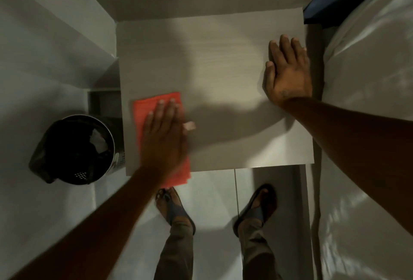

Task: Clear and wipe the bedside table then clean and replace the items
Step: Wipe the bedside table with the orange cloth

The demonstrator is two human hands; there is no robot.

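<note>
Cloth (143, 109), orange-red and folded flat, lay at the lower left of the bedside table's pale surface (212, 56), and one corner hung over the front edge. The left hand (163, 138) pressed down on it with its fingers (166, 109) straight and close together, flat on the cloth, not pinching it. The hand looked blurry, so it was likely sliding the cloth. The right hand (288, 76) lay flat near the right edge of the surface, fingers a little spread, holding nothing.

The cloth looked soft, thin and light. It would probably bunch up or slip if pushed by one corner, so a flat palm on its middle seemed the best hold. To lift it, pinching a loose edge would do.

No items could be seen on the surface, so the wiping step seemed to be going on. Something small and pale (190, 126) showed beside the left hand, but it was too blurry to tell what it was.

A round bin (78, 149) with a black bag stood on the floor at the left, just beside the table. White bedding (368, 78) filled the right side. Two feet in sandals (257, 208) stood on the tile floor at the bottom. Nothing stood in the way of the cloth.
</note>
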